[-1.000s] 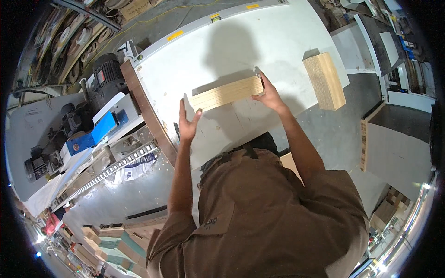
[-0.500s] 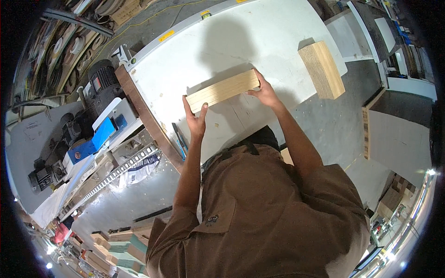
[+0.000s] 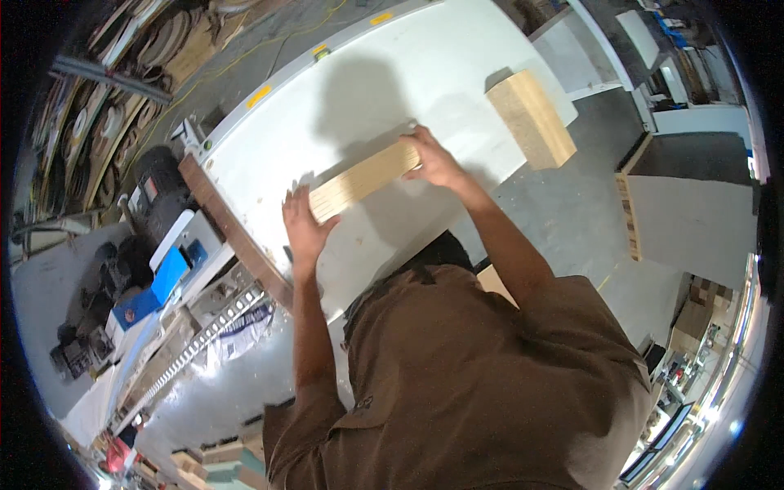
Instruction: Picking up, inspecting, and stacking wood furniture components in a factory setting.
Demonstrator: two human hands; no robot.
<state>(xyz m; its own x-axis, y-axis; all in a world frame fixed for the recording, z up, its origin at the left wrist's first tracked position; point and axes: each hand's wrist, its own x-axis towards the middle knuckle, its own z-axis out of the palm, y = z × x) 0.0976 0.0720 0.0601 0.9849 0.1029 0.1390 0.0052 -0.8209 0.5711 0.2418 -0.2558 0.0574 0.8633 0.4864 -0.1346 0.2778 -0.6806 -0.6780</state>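
Observation:
A pale block of layered wood strips (image 3: 363, 180) is between my two hands over the white tabletop (image 3: 441, 61). My left hand (image 3: 306, 233) cups the left end, with its thumb along the near side and its fingers round the end. At the right end my right hand (image 3: 434, 163) grips the block, fingers on the far side and thumb on the near side. Whether the block rests on the table or is just above it, I cannot tell. A second, thicker pale wood block (image 3: 531, 118) lies at the table's right edge.
A long level (image 3: 318, 54) with yellow marks runs along the table's far edge. Brown edging (image 3: 233, 229) lines the left end. Machinery with a dark motor (image 3: 159, 184) stands to the left, and a grey cabinet (image 3: 690, 212) to the right.
The whole view has shifted, with the table now further left. My left hand has spread its fingers round the block's end, and my right hand's fingers reach further over the other end.

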